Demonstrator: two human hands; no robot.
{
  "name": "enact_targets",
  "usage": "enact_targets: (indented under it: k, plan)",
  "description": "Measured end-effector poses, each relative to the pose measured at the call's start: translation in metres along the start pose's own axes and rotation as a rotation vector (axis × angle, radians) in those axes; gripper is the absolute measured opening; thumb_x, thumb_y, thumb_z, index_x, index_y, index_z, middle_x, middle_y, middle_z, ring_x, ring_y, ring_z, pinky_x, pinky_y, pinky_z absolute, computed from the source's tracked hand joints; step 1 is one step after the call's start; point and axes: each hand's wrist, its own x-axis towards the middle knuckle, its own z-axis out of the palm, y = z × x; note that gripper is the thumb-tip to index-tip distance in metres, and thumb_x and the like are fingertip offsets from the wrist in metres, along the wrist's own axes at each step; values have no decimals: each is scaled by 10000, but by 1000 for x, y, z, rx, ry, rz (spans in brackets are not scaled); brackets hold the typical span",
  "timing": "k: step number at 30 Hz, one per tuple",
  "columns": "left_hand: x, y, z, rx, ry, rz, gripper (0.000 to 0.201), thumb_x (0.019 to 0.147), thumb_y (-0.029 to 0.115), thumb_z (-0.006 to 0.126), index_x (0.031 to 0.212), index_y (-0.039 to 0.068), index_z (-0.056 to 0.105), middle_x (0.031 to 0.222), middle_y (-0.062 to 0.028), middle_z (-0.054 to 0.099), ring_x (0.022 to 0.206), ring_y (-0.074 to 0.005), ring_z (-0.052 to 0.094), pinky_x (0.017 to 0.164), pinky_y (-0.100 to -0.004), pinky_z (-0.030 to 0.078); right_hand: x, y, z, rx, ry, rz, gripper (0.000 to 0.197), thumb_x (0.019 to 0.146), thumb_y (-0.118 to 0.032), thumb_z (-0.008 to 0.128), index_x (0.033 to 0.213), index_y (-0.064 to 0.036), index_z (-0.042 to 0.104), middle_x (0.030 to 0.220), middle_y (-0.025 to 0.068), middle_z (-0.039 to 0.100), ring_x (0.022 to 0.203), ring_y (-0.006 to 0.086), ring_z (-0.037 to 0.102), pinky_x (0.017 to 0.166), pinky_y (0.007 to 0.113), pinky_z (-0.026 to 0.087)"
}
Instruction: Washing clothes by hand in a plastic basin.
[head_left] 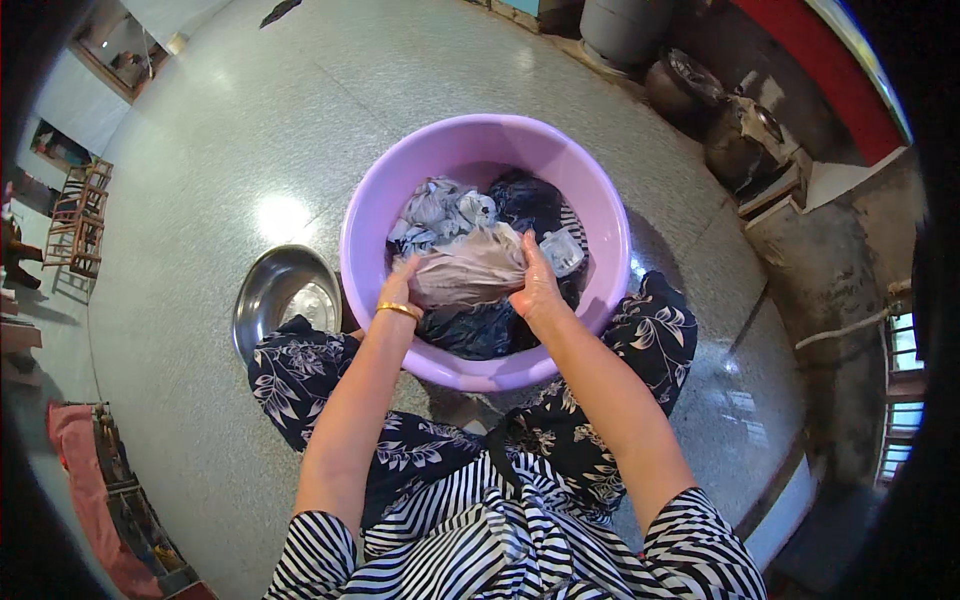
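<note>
A large purple tub stands on the floor between my knees, with wet clothes in it. My left hand and my right hand grip the two ends of a pale beige cloth, stretched between them inside the tub. Behind that cloth lies a light grey-blue garment. Dark clothes fill the far right, and more dark fabric lies nearest me. Beside my right hand is a clear plastic container. My fingertips are partly hidden by the cloth.
A shiny metal basin sits on the floor left of the tub. Wooden chairs stand by the far left wall. Dark round pots and a grey bin line the right side. A pink cloth hangs at lower left.
</note>
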Motion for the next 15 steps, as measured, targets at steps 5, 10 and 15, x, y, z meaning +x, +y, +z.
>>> enact_targets:
  k: [5, 10, 15]
  plan:
    - [21, 53, -3, -32, 115, 499, 484, 701, 116, 661, 1125, 45, 439, 934, -100, 555, 837, -226, 559, 703, -356, 481, 2, 5, -10, -296, 111, -119, 220, 791, -140, 535, 998, -68, 527, 881, 51, 579, 762, 142, 547, 647, 278, 442]
    - [4, 137, -10, 113, -58, 764, 396, 707, 48, 622, 1051, 119, 439, 880, -23, 553, 763, -137, 523, 647, -261, 422, -5, 0, -9, -646, 81, 51, 245, 769, -75, 449, 1013, -78, 472, 819, 47, 590, 601, 110, 523, 503, 221, 402]
    - [-15, 196, -30, -29, -522, 851, 273, 802, 57, 535, 1054, 129, 461, 1036, -69, 539, 969, -197, 511, 834, -420, 419, -10, 9, -3, -642, -28, 239, 210, 763, -112, 472, 971, -92, 500, 776, 65, 603, 599, 135, 549, 537, 260, 438]
